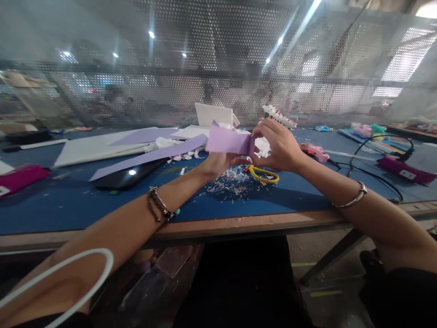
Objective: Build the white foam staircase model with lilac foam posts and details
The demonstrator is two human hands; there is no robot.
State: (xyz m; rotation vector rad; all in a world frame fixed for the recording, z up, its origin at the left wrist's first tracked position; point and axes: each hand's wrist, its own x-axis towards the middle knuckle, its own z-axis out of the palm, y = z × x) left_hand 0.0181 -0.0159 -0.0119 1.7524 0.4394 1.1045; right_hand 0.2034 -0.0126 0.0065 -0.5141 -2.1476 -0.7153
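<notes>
Both my hands hold a folded piece of lilac foam sheet (227, 140) above the blue table (102, 205). My left hand (218, 164) grips it from below, fingers closed under the sheet. Pinching its right end from above is my right hand (278, 146). Just under my hands lie yellow-handled scissors (263, 175) and a scatter of small pale offcuts (228, 184). A long lilac strip (150, 157) runs off to the left across the table.
White foam boards (102, 146) and a lilac sheet lie at the back left, a black phone (128, 178) in front of them. A pink glue gun (316, 152), black cables (372, 175) and a magenta box (396, 166) sit to the right. A perforated screen stands behind the table.
</notes>
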